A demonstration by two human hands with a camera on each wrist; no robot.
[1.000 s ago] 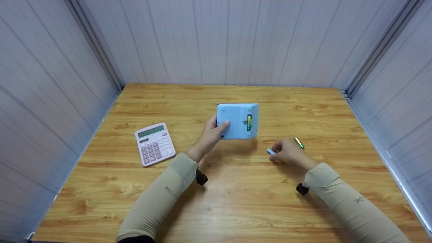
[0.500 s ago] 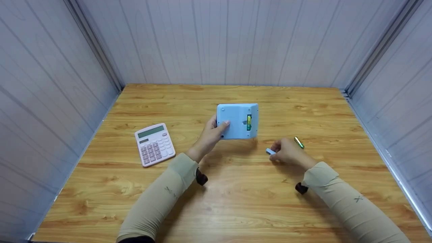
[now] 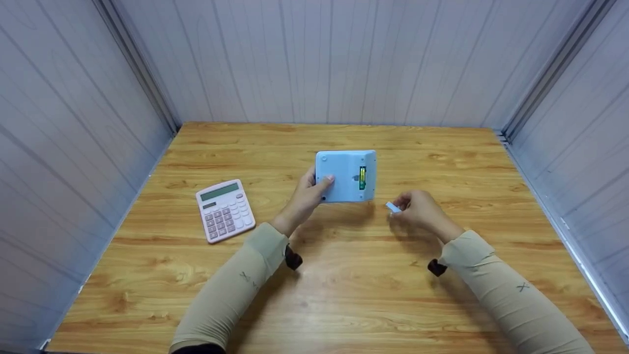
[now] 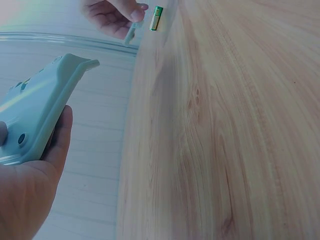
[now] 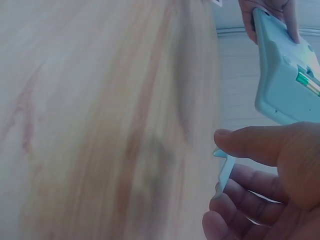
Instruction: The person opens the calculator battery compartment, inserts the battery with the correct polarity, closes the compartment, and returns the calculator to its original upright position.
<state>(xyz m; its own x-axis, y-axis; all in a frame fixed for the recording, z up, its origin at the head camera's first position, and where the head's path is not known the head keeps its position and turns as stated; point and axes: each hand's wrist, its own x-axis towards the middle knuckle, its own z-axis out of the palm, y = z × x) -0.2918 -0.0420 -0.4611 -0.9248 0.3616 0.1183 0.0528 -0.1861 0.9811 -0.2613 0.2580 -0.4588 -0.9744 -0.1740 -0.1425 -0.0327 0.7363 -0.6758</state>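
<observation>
My left hand (image 3: 307,196) grips a light blue calculator (image 3: 339,169) by its left side, thumb across its back, held up above the table. Its back faces me, and in the uncovered battery slot sits a green and gold battery (image 3: 362,178). To the right, my right hand (image 3: 420,211) pinches a small light blue battery cover (image 3: 392,207) between thumb and fingers, raised over the wood. In the right wrist view the cover (image 5: 226,172) shows a small tab at its end. A loose battery (image 4: 156,18) lies on the table near the right hand; in the head view that hand hides it.
A pink calculator (image 3: 226,211) lies face up on the wooden table (image 3: 344,300), left of the left forearm. Pale panel walls (image 3: 314,59) enclose the back and both sides. A dark wrist camera (image 3: 293,258) hangs under the left cuff, another under the right.
My right hand has lifted with the battery cover and shifted slightly away from me, now covering the loose battery in the head view. The left hand and blue calculator have stayed nearly still.
</observation>
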